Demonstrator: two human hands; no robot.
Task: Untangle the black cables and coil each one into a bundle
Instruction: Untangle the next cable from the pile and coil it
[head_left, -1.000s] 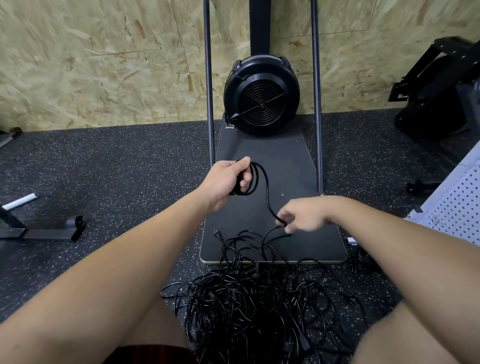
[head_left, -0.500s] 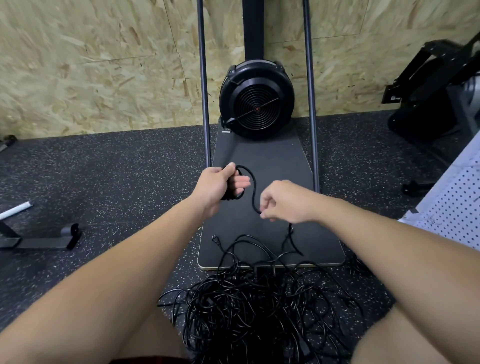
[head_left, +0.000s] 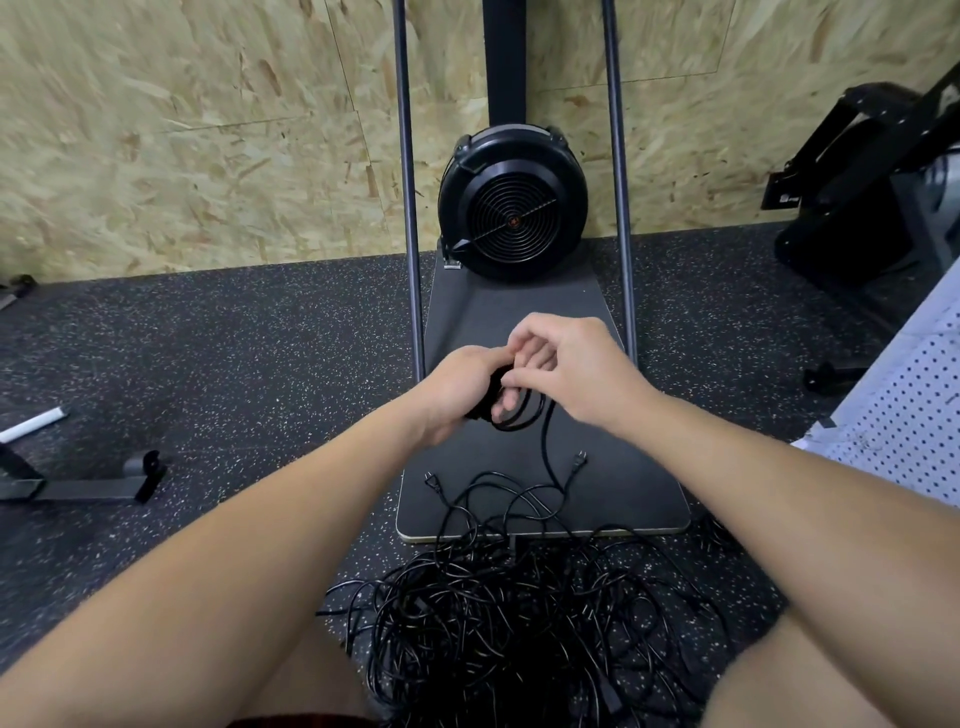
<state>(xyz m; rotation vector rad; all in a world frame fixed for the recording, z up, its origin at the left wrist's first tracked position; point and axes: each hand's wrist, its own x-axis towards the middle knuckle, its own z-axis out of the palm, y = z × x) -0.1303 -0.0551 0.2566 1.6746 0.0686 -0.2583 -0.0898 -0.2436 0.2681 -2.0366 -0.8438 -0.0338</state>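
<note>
My left hand (head_left: 460, 387) grips a small coil of black cable (head_left: 519, 413) above the dark platform. My right hand (head_left: 566, 364) has come over to it, its fingers curled and pinching the same cable against the coil. From the coil one strand (head_left: 545, 457) drops to the big tangled pile of black cables (head_left: 519, 634) on the floor between my knees. Two plug ends (head_left: 579, 460) (head_left: 431, 480) lie on the platform's front part. The inner loops of the coil are hidden by my fingers.
The dark platform (head_left: 623, 499) carries a round black fan unit (head_left: 511, 208) and two upright poles (head_left: 408, 208) at the back. A metal foot (head_left: 78, 488) lies on the speckled floor at left, black equipment (head_left: 857, 197) at right, a dotted white cloth (head_left: 904, 415) at far right.
My right hand rose from low over the platform, pulling cable up, and met my left hand at the coil. The coil gained a loop and the hanging strand shortened.
</note>
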